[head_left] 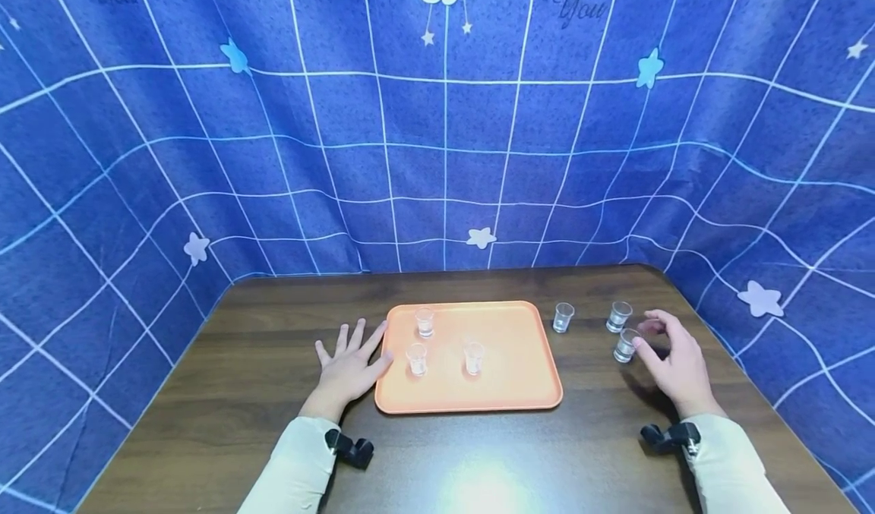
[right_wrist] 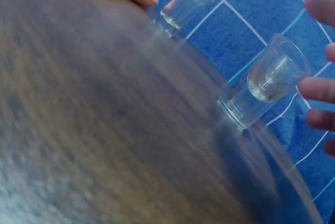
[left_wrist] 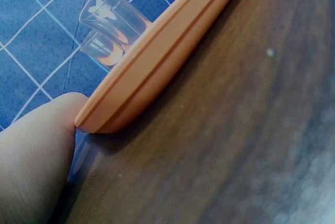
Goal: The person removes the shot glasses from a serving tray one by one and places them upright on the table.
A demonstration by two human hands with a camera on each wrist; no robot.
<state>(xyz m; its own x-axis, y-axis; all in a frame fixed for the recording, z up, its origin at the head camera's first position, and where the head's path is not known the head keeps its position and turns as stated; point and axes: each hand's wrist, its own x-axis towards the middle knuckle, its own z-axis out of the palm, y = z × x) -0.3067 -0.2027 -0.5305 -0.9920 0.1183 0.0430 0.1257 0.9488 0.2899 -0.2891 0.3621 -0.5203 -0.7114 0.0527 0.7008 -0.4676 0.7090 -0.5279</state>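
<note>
Resting a splayed left hand (head_left: 347, 371) against the orange tray (head_left: 519, 356), likely steadying three glasses (head_left: 475, 361); poising the right hand (head_left: 678, 364), with wide grip, at another glass (head_left: 623, 349) on the bench (head_left: 588, 423), apparently to encircle it.

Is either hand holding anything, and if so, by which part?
Nothing appears held. The spread left hand touches the left rim of the orange, rectangular, plastic-looking tray; the right hand is beside a small, clear, tapered shot glass, contact unclear.
</note>
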